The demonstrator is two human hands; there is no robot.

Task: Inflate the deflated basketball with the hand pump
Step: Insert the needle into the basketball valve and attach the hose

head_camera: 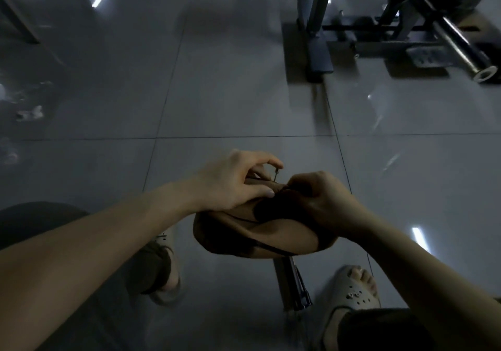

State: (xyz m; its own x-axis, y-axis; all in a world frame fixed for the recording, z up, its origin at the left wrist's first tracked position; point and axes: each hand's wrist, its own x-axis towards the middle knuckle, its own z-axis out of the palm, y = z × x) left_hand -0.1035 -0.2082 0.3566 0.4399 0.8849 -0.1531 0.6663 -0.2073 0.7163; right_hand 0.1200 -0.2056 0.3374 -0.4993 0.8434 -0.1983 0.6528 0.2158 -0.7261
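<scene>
A brown deflated basketball (260, 234), caved in and folded, hangs above the floor between my knees. My left hand (233, 179) rests on its top left and pinches a thin metal needle (276, 174) between thumb and forefinger, tip pointing down at the ball's upper surface. My right hand (322, 201) grips the ball's folded top right edge, fingers curled into the dent. A dark hand pump (296, 285) lies on the floor under the ball, partly hidden by it.
Grey glossy floor tiles (244, 93) stretch ahead. A metal gym machine frame (393, 30) with a chrome bar (466, 49) stands at the back right. My feet in light clogs (352, 293) flank the pump. Small debris (29, 113) lies at far left.
</scene>
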